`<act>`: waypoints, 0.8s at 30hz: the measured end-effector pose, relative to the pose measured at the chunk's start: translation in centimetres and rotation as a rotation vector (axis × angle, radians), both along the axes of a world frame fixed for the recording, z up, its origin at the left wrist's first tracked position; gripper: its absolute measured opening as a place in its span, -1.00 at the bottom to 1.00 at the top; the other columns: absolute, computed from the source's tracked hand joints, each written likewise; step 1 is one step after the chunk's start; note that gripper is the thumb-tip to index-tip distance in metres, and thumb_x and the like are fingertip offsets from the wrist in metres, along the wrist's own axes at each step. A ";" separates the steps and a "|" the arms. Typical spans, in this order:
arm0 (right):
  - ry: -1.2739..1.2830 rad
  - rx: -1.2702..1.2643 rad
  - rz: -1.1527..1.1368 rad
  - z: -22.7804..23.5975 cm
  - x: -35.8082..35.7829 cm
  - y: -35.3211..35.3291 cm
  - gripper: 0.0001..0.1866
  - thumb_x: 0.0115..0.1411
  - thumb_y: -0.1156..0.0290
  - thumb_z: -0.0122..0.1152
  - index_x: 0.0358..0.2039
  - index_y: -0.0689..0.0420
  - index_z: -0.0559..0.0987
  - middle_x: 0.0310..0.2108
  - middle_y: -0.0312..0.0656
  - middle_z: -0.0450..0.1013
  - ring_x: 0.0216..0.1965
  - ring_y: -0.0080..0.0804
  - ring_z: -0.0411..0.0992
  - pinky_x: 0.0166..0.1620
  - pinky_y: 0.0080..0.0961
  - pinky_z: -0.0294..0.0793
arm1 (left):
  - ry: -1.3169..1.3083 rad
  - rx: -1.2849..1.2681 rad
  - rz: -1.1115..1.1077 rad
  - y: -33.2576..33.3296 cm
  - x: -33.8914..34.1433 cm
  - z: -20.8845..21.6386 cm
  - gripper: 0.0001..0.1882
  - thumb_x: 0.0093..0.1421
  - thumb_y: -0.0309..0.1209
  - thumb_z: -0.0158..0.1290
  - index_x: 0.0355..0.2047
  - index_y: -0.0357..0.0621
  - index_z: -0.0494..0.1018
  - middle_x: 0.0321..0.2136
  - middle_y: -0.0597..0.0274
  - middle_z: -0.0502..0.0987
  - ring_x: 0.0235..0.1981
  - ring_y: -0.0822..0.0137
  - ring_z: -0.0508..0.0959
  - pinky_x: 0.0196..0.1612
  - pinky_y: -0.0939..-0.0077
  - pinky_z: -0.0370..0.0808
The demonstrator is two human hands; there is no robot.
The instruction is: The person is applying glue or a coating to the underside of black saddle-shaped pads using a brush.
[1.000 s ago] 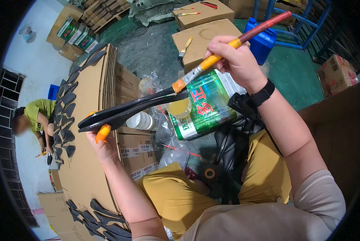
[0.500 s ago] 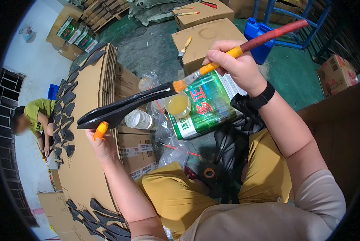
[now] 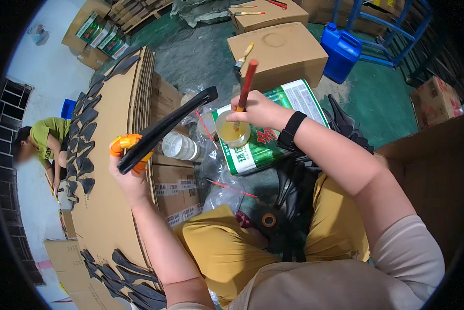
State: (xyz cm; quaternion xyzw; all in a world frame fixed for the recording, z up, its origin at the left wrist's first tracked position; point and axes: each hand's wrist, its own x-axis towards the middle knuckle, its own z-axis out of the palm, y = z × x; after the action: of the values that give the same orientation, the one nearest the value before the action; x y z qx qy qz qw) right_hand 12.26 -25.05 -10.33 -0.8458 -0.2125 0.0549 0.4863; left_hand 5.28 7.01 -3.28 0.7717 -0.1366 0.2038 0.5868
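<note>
My left hand (image 3: 128,183), with orange coverings on its fingers, grips a long, narrow black piece (image 3: 170,126) near its lower end. The piece slants up to the right and shows its edge. My right hand (image 3: 263,111) is closed round a paintbrush (image 3: 249,82) with a red and yellow handle, held almost upright. Its bristle end is down in a clear plastic cup (image 3: 221,121) of yellowish liquid. The cup stands at the left end of a green and white rectangular tin (image 3: 265,160).
Black leaf-shaped pieces (image 3: 88,114) line the stacked cardboard (image 3: 113,181) at left. A person in a green shirt (image 3: 51,135) crouches beyond it. White round containers (image 3: 180,147) stand near the tin. Another brush (image 3: 244,57) lies on a carton (image 3: 288,46), beside a blue jerrycan (image 3: 340,51).
The brush has left the black piece and dropped into the cup with my right hand, turning more upright. My left hand has turned the piece edge-on and tilted it more steeply.
</note>
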 end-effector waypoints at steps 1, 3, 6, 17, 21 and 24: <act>-0.051 0.027 0.008 -0.4 0.3 0.2 -0.69 0.02 0.21 0.34 -0.51 0.23 0.52 -0.53 0.00 0.47 -0.45 -0.06 0.46 -0.34 -0.30 0.41 | -0.049 0.036 0.052 0.0 0.2 -0.2 -0.46 0.03 -0.30 0.29 -0.04 -0.28 0.36 -0.11 0.07 0.47 -0.17 0.31 0.54 -0.06 0.44 0.50; -0.117 0.044 0.015 -0.9 0.8 0.3 -0.70 0.00 0.23 0.34 -0.50 0.23 0.52 -0.53 0.00 0.47 -0.45 -0.04 0.46 -0.34 -0.29 0.41 | -0.158 0.098 0.010 0.2 0.2 -0.3 -0.48 0.03 -0.28 0.28 -0.05 -0.25 0.39 -0.13 0.11 0.45 -0.17 0.32 0.52 -0.08 0.49 0.50; -0.142 0.040 0.002 -0.9 1.2 0.0 -0.73 -0.01 0.26 0.33 -0.51 0.22 0.53 -0.53 -0.01 0.47 -0.45 -0.06 0.46 -0.34 -0.30 0.42 | -0.240 0.172 -0.018 0.1 0.0 -0.1 -0.54 0.03 -0.31 0.27 -0.08 -0.20 0.43 -0.16 0.17 0.42 -0.14 0.32 0.47 -0.04 0.49 0.45; 0.247 0.740 -0.157 8.6 1.8 -6.2 -0.79 0.10 0.30 0.14 -0.54 0.16 0.58 -0.68 -0.40 0.34 -0.72 -0.75 0.19 -0.66 -0.79 0.09 | -0.452 0.602 0.053 -4.2 -1.1 2.5 -0.85 -0.06 -0.35 0.24 -0.43 -0.02 0.56 -0.36 0.34 0.58 -0.25 0.25 0.50 0.26 -0.02 0.04; 0.206 0.862 -0.033 10.6 0.3 -5.7 -0.79 0.17 0.32 0.11 -0.47 0.19 0.56 -0.61 -0.36 0.41 -0.69 -0.78 0.22 -0.66 -0.82 0.09 | -0.496 0.722 0.032 -6.1 -1.7 3.2 -0.88 -0.09 -0.33 0.24 -0.49 0.04 0.58 -0.38 0.41 0.59 -0.28 0.27 0.50 0.24 -0.01 0.08; 0.194 0.799 0.066 11.0 -0.9 -4.9 -0.80 0.17 0.33 0.12 -0.45 0.19 0.55 -0.55 -0.31 0.46 -0.66 -0.75 0.24 -0.63 -0.80 0.12 | -0.522 0.750 0.003 -7.3 -2.1 3.7 -0.89 -0.13 -0.33 0.25 -0.52 0.08 0.59 -0.40 0.44 0.60 -0.28 0.29 0.50 0.23 0.02 0.10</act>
State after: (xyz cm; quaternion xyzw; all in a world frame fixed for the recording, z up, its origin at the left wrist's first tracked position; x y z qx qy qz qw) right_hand 11.39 -29.93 0.71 -0.5740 -0.1973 0.0631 0.7922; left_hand 3.20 -0.26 0.38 0.8538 -0.3431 0.3289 0.2125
